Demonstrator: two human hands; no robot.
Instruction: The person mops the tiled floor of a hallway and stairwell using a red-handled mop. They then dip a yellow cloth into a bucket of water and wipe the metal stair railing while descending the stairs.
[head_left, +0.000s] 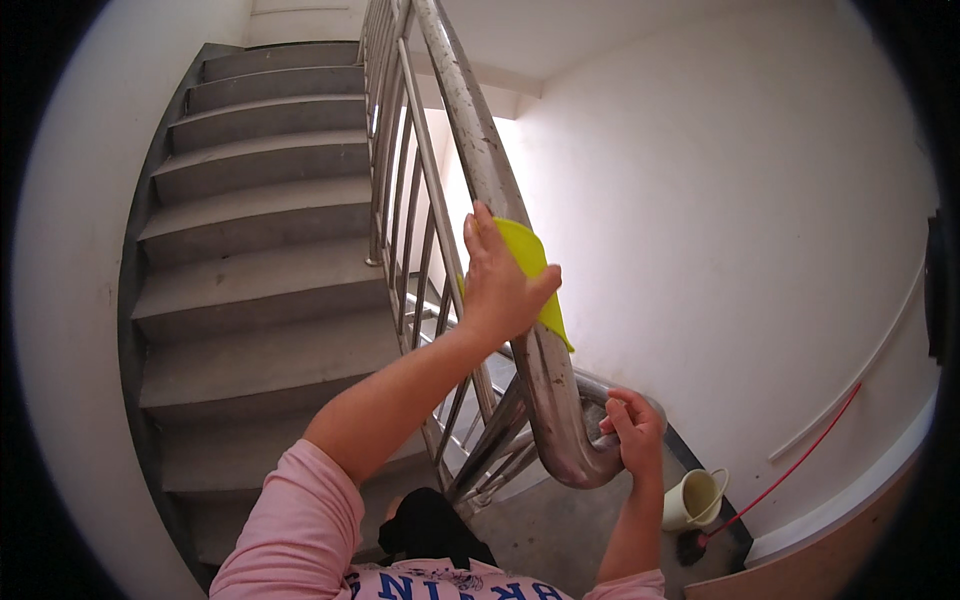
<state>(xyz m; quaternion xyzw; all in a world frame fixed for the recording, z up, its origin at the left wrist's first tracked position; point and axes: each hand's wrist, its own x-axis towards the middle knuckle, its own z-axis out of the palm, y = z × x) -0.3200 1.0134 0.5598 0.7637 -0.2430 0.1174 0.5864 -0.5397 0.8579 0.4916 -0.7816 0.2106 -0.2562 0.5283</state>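
My left hand (504, 289) presses a yellow-green cloth (527, 246) onto the sloping metal handrail (491, 176). The cloth drapes over the rail's top and hangs down its right side. Its fingers point up along the rail, and the thumb is spread to the right. Dark worn patches mark the rail's surface above the cloth. Lower down, my right hand (636, 429) is curled around the rail just past its U-shaped bend (583, 471); the underside of that grip is hidden.
Concrete stairs (262, 277) rise on the left beside a white wall. Metal balusters (409, 172) stand under the rail. At lower right, a cream bucket (679, 504) and a brush with dark bristles (691, 547) and a red handle (795, 466) stand by the wall (720, 225).
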